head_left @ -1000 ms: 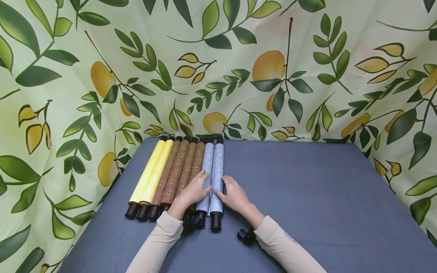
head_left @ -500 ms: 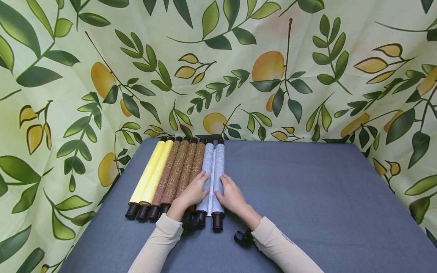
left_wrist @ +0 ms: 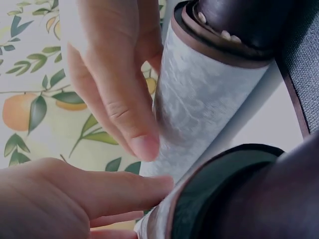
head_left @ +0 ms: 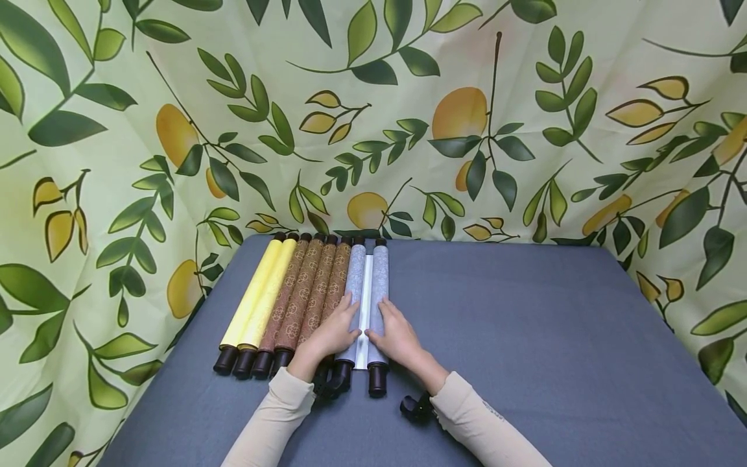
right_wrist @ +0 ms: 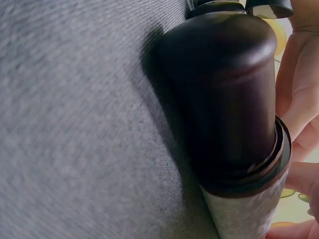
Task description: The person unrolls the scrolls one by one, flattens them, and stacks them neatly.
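A blue patterned scroll lies on the table with dark end knobs, its left roll (head_left: 356, 266) and right roll (head_left: 380, 269) parted. A narrow white strip (head_left: 362, 350) shows between them. My left hand (head_left: 328, 334) grips the left roll, thumb on its inner side. On the right roll, my right hand (head_left: 399, 334) has its thumb inside and fingers over the top. The left wrist view shows both thumbs near each other, the right thumb (left_wrist: 144, 147) against the right roll. A dark knob (right_wrist: 224, 94) of the right roll fills the right wrist view.
Left of the blue scroll lie several brown flowered rolls (head_left: 300, 301) and two yellow rolls (head_left: 251, 295), side by side. Blue-grey cloth (head_left: 525, 324) covers the table. A leaf-printed curtain (head_left: 408, 162) stands behind. Black wrist cameras hang near both wrists, the right one (head_left: 415, 408) lower.
The right roll has moved rightward with my right hand, widening the white strip between the two blue rolls. My left hand and the left roll have stayed nearly in place.
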A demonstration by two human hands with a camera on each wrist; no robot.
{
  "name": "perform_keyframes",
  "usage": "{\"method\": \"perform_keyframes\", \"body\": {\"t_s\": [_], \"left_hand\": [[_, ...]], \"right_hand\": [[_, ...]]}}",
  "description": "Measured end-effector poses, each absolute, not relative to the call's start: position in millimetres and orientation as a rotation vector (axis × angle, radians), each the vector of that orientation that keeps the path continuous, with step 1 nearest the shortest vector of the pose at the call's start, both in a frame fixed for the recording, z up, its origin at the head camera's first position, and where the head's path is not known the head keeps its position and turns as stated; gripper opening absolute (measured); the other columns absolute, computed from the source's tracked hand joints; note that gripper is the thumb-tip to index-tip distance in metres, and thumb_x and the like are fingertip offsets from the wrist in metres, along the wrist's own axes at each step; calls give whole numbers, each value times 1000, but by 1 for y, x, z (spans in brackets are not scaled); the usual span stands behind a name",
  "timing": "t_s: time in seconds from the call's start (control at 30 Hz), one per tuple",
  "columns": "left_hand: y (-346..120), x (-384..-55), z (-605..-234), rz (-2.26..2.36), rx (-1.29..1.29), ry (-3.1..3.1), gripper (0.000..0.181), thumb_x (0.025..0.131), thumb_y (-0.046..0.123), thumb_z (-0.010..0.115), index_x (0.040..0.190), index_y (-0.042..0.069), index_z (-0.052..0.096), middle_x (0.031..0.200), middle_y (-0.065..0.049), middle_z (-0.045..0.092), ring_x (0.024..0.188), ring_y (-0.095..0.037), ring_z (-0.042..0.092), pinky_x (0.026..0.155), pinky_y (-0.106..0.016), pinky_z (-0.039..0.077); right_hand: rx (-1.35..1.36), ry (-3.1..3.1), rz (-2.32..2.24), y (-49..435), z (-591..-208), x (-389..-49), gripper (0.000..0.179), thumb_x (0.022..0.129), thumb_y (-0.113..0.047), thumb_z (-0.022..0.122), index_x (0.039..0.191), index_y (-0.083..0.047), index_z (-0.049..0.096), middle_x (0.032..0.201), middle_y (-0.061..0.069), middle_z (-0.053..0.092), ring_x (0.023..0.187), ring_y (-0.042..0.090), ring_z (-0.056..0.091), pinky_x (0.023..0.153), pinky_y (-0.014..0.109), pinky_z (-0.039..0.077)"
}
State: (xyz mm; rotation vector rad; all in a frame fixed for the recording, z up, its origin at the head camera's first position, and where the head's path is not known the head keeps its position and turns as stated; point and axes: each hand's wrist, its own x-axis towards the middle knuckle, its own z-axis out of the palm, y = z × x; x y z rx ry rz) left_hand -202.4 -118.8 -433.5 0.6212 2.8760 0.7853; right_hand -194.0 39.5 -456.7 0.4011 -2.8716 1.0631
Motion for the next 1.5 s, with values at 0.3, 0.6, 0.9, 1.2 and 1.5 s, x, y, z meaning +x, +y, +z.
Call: {"method": "perform_keyframes", "body": {"t_s": [0.3,0.6,0.9,1.2,1.5], "left_hand": [[-117,-201,-431,850,589,2836,72,75,2,75,137,-14,42,152,-38,22,144,-49,23,118,-54,25],[-117,-199,-430,864,585,2835,71,75,1,75,137,-13,43,151,-39,24,144,-49,24,117,-55,27],[-118,-200,-433,889,586,2836,71,74,1,76,136,-13,44,151,-39,24,142,-50,27,116,-55,28],[-117,-199,-434,879,604,2841,71,74,1,76,136,-13,45,151,-39,23,143,-50,25,117,-56,26],[-117,-200,-436,876,625,2860,68,74,1,75,134,-13,47,150,-40,26,142,-50,26,116,-56,28]], "right_hand": [[326,-2900,1070,43,-453,-192,68,81,-13,74,136,13,44,148,31,39,134,47,43,110,54,38],[325,-2894,1079,45,-452,-189,65,81,-11,72,136,11,45,149,30,37,135,46,42,109,54,39],[362,-2869,1078,50,-455,-189,59,80,-5,68,134,10,48,149,30,39,135,45,42,110,54,38],[296,-2865,1078,53,-457,-190,55,79,-12,73,127,5,54,141,36,43,127,51,48,102,59,43],[192,-2898,1091,49,-456,-189,61,77,-11,77,131,0,52,136,33,48,115,51,55,93,59,49]]}}
